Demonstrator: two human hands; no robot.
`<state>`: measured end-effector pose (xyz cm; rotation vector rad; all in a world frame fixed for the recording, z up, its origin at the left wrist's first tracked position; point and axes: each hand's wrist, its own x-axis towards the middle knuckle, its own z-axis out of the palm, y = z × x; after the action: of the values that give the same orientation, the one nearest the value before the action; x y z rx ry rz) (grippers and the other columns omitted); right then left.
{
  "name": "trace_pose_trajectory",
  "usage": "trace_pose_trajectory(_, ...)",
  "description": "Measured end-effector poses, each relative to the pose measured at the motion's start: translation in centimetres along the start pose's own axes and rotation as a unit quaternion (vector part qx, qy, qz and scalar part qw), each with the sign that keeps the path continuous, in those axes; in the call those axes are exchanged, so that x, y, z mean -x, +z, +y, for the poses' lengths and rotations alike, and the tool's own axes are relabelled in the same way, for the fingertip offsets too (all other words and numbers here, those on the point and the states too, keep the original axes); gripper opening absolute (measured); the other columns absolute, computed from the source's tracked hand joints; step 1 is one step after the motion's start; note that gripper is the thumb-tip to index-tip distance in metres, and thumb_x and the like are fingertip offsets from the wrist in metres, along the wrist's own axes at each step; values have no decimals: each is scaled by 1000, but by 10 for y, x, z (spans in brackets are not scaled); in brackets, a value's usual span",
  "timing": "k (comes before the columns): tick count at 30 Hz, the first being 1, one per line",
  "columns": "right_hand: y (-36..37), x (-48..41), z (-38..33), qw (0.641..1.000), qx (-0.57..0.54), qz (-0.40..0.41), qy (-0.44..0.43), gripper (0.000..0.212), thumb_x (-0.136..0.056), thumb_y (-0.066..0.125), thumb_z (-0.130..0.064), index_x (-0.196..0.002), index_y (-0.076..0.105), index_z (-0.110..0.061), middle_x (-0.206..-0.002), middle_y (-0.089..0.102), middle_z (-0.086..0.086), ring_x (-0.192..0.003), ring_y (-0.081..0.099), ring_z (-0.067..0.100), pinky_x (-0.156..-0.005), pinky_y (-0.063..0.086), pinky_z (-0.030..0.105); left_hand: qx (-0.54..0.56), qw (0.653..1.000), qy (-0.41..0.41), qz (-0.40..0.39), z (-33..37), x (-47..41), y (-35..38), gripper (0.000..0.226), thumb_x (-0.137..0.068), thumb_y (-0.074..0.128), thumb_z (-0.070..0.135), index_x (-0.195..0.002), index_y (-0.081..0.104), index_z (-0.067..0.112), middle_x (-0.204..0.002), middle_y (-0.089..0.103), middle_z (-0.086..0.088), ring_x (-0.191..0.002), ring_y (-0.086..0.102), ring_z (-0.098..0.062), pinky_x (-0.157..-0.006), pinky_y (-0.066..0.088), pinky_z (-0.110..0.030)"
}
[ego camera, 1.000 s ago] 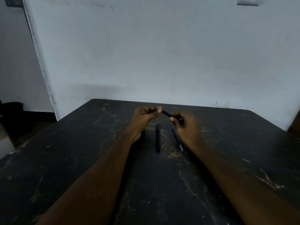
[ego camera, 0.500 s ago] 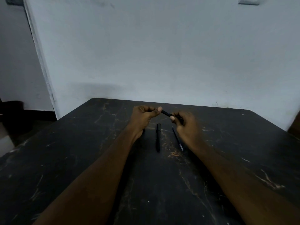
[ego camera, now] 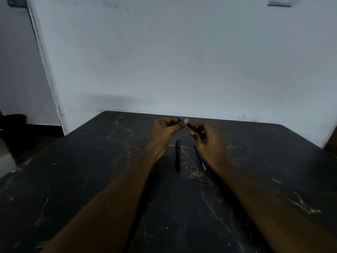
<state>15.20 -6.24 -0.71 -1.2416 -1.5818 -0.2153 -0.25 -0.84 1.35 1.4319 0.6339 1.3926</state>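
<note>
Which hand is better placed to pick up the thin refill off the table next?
Right, probably. The thin refill lies just beside the right hand, while the left hand sits across the black pen from it. Both hands hold the pen part.

your left forearm (ego camera: 116, 194) and right forearm (ego camera: 264, 201) show bare along their whole visible length, long and slim, and look broader toward the lower edge of the wide-angle view. your left hand (ego camera: 165, 131) and right hand (ego camera: 209, 143) are bare as well. the left thumbnail (ego camera: 186, 121) and right thumbnail (ego camera: 192, 133) catch the dim light. finer detail is lost in shadow.
</note>
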Motion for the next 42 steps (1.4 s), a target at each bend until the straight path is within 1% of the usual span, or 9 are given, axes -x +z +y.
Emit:
trace_pose_trajectory(11,-1,-1,-4,998,-12,-46,46,22,-97,57,-22,-78,62,-12,-69,62,3,-62,54,21,-58,43,39,3,1000,2,25,4,0,5,12,-82,77,12,-75,74,3,-66,72,6,-72,66,2,-65,46,-5)
trace_pose_trajectory(16,0,-1,-3,998,-4,-42,43,24,-99,53,-26,-83,66,-13,-75,64,1,-65,55,16,-59,41,35,-65,998,11,11,7,1,-2,13,-82,77,28,-75,77,16,-68,74,9,-71,67,6,-61,45,-5)
trace_pose_trajectory(20,1,-2,-2,998,-10,-41,46,25,-100,50,-31,-96,67,-13,-84,67,3,-77,60,20,-67,50,42,-144,988,-26,52,8,-2,-21,26,-83,72,44,-81,76,19,-80,75,7,-78,67,2,-63,44,-11)
trace_pose_trajectory(23,0,-2,-1,999,-19,-27,42,22,-100,50,-31,-101,65,-15,-85,67,4,-77,61,21,-68,52,45,-217,973,-39,64,8,-4,-36,21,-85,71,43,-77,73,23,-80,71,11,-76,63,2,-61,41,-15)
trace_pose_trajectory(26,0,-2,-1,999,-10,-9,36,17,-99,53,-31,-104,64,-19,-85,65,1,-77,60,17,-67,53,44,-312,948,-50,36,4,-4,-46,22,-85,70,44,-87,75,23,-85,71,9,-79,63,-3,-65,45,-21)
trace_pose_trajectory(30,0,-1,-2,999,-14,6,30,18,-96,55,-34,-105,64,-22,-86,66,-2,-78,62,16,-67,55,44,-444,893,-79,4,-1,-7,-57,23,-81,71,48,-91,76,27,-94,73,8,-89,66,-12,-89,52,-37)
trace_pose_trajectory(34,0,-1,-2,999,-11,6,31,19,-94,57,-34,-104,66,-20,-90,66,-4,-82,62,13,-70,56,42,-557,825,-91,-25,-1,-5,-56,27,-76,63,53,-92,72,34,-100,72,8,-97,65,-17,-95,50,-41)
trace_pose_trajectory(37,0,-1,-1,999,-5,5,39,20,-94,59,-33,-105,67,-18,-95,67,0,-86,62,13,-73,57,41,-567,818,-91,-37,-2,-4,-51,26,-75,62,53,-91,71,35,-100,71,9,-96,64,-17,-91,51,-39)
trace_pose_trajectory(42,-1,-2,-2,999,10,1,43,21,-94,61,-32,-100,69,-13,-90,66,1,-85,59,14,-71,54,40,-538,838,-70,-60,-5,-5,-48,17,-82,64,42,-96,71,33,-101,70,10,-92,63,-12,-85,51,-33)
